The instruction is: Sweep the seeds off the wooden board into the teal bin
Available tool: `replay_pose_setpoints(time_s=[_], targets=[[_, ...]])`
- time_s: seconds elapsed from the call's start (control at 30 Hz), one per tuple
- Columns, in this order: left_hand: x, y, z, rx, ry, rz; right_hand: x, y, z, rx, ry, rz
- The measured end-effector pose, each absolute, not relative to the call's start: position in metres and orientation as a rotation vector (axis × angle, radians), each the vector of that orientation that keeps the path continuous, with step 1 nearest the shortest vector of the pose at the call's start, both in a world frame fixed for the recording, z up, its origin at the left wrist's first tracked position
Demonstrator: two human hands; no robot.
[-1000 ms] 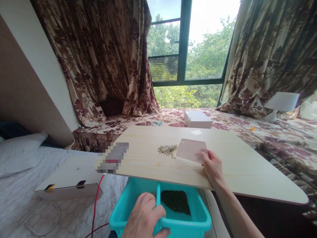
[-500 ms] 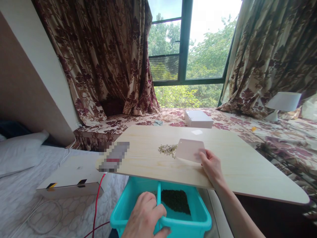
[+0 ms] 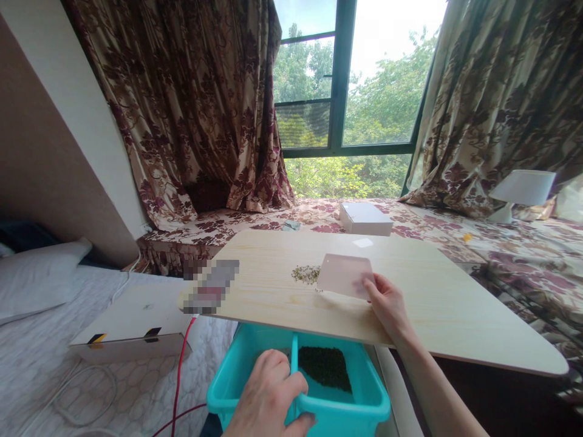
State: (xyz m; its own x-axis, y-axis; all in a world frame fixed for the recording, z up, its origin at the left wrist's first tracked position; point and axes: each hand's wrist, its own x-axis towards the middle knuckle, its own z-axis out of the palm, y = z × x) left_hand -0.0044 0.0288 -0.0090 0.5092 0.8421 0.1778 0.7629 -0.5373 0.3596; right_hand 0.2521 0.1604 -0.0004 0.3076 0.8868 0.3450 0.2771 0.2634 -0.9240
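Note:
My right hand [image 3: 387, 300] is closed on the right edge of a thin, pinkish, translucent plastic scraper [image 3: 344, 276], held tilted over the wooden board [image 3: 273, 303]. Its left edge meets a small scatter of greenish-brown grains [image 3: 305, 274] resembling seeds or dried bits. Below the board's front edge is a turquoise two-compartment bin [image 3: 368, 388]. My left hand [image 3: 273, 391] grips the bin's front rim by the divider, fingers curled inside and thumb in front. Dark green granules [image 3: 324, 367] lie in the right compartment; my hand hides much of the left one.
A pixelated device [image 3: 212, 288] with a red cable [image 3: 179, 376] lies at the board's left end. A white box [image 3: 132, 321] sits on the bed. Behind the board are another white box [image 3: 365, 218] and a lamp [image 3: 521, 188]. A white paper piece [image 3: 362, 243] lies on the board.
My right hand has moved the scraper slightly left, further against the scattered grains. My left hand keeps its place on the bin; the view has shifted a little.

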Motion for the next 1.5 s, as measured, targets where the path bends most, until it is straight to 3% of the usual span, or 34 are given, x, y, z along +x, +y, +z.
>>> replay_pose_setpoints(time_s=[1.5], targets=[[-0.005, 0.025, 0.0, 2.375, 1.444, 0.541, 0.254, 0.161, -0.003, -1.326, -1.246, 0.565]])
